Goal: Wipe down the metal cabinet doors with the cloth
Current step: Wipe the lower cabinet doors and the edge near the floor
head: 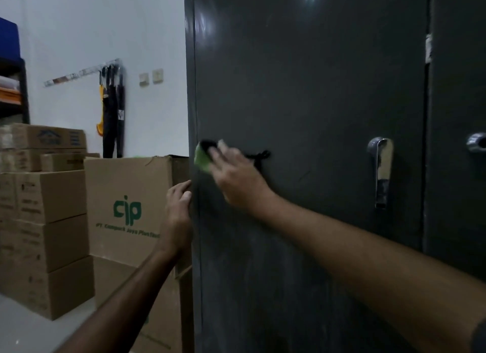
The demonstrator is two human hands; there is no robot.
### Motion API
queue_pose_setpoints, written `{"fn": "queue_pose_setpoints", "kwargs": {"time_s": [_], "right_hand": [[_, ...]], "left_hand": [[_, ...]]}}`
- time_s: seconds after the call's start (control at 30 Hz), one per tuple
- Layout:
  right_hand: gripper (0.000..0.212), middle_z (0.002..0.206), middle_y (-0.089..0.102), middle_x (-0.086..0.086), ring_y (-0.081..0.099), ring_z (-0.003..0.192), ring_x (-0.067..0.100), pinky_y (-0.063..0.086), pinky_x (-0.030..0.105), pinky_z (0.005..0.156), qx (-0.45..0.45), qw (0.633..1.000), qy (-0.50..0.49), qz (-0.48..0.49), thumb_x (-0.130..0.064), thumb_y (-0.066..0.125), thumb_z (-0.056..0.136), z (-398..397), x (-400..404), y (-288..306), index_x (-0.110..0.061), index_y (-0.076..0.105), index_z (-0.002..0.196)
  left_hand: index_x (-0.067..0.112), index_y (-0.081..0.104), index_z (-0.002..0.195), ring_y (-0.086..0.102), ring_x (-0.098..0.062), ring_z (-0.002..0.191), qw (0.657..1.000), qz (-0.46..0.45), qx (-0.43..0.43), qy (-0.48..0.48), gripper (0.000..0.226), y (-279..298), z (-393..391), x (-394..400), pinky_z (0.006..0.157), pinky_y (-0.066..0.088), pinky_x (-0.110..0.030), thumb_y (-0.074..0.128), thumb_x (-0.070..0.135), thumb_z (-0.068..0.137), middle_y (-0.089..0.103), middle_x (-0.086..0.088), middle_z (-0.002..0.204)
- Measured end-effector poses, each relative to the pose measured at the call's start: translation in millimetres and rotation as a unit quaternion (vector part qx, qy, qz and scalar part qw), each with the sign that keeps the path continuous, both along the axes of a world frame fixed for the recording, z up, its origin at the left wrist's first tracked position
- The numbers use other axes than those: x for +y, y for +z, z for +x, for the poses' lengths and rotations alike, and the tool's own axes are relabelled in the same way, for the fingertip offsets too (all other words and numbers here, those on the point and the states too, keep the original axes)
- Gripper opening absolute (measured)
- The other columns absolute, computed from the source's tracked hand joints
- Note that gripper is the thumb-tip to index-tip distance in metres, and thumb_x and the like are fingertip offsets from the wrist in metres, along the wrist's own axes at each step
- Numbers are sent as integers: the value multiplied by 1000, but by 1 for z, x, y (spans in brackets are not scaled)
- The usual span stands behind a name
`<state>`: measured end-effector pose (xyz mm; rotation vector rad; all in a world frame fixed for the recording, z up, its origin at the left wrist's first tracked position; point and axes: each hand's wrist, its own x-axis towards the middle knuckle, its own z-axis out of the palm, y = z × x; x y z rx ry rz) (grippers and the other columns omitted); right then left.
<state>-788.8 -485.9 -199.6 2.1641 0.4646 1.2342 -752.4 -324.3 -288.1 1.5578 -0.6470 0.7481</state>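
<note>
Dust streaks the dark grey cabinet door [302,103], a chrome handle [381,171] at its right. Right hand [236,176] presses the green cloth [202,160] near the left edge with straight fingers; left hand [178,210] curls fingers on that edge. Cardboard boxes [126,208] stack beside, under a white wall [92,24].
</note>
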Motion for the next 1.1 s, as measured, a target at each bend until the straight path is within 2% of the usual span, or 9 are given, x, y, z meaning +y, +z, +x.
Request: {"fn": "queue_pose_setpoints", "kwargs": {"time_s": [0.1, 0.23, 0.3, 0.43, 0.53, 0.73, 0.9, 1.0, 1.1], "right_hand": [[50, 159, 40, 14, 32, 149, 36, 31, 46, 118, 74, 980, -6, -187, -17, 37, 101, -8, -22, 1, -14, 48, 149], [54, 159, 40, 16, 32, 147, 38, 28, 47, 119, -105, 984, -37, 136, -5, 43, 93, -1, -14, 94, -7, 49, 147], [59, 160, 38, 17, 28, 149, 40, 27, 48, 119, -137, 968, -30, 208, -1, 37, 91, 7, 8, 110, -6, 45, 149], [54, 157, 42, 14, 32, 148, 36, 34, 47, 116, 2, 999, 25, -21, -9, 40, 97, 22, 34, 28, -11, 44, 151], [43, 158, 45, 4, 34, 149, 29, 33, 44, 118, 156, 962, -5, -223, -26, 52, 100, 10, 8, -36, -23, 55, 143], [47, 146, 57, 14, 45, 139, 37, 40, 49, 109, -22, 992, 38, 119, -6, 46, 92, 4, -5, -50, -9, 64, 135], [45, 157, 47, 4, 33, 149, 32, 34, 45, 116, 221, 958, -1, -181, -26, 60, 95, -13, -16, -128, -21, 59, 139], [33, 136, 66, 5, 57, 127, 32, 48, 44, 97, 28, 997, 74, 21, -15, 66, 83, -13, -37, -89, -16, 75, 115], [45, 142, 61, 10, 54, 127, 37, 42, 47, 102, -99, 970, 96, 200, -5, 55, 86, -22, -52, -88, -11, 68, 128]], "left_hand": [[13, 50, 146, 51, -22, 135, 1000, -10, 7, -4, 57, 8, 2, -2, 117, 42, -51, 27, 43, 103, 49, -7, 145], [14, 42, 155, 52, -23, 137, 995, -57, 44, -61, 68, 11, 5, -6, 116, 44, -49, 30, 50, 99, 51, -10, 150], [14, 46, 151, 55, -23, 131, 995, -73, 37, -54, 65, 12, 6, -7, 108, 50, -42, 30, 49, 99, 52, -11, 147], [17, 54, 130, 58, -14, 110, 993, -111, -15, 47, 46, 12, 6, 3, 90, 51, -28, 29, 43, 103, 54, -12, 131], [21, 55, 121, 54, 2, 96, 994, -64, -39, 74, 39, 8, 5, 7, 79, 47, -12, 28, 42, 103, 54, -11, 123], [17, 60, 135, 57, -8, 121, 998, 23, -47, 32, 48, -16, 4, 3, 102, 49, -32, 27, 38, 107, 57, -2, 132], [14, 60, 140, 55, -12, 129, 999, 18, -33, 20, 53, -28, 0, -1, 109, 45, -33, 25, 36, 107, 59, -3, 138], [11, 59, 141, 52, -3, 131, 995, 81, -57, 29, 54, -39, 1, -5, 113, 42, -27, 26, 35, 107, 57, 0, 140], [15, 56, 147, 45, 0, 138, 992, 104, -66, 31, 60, -52, 3, -12, 116, 38, -25, 26, 45, 105, 52, 9, 146]]}}
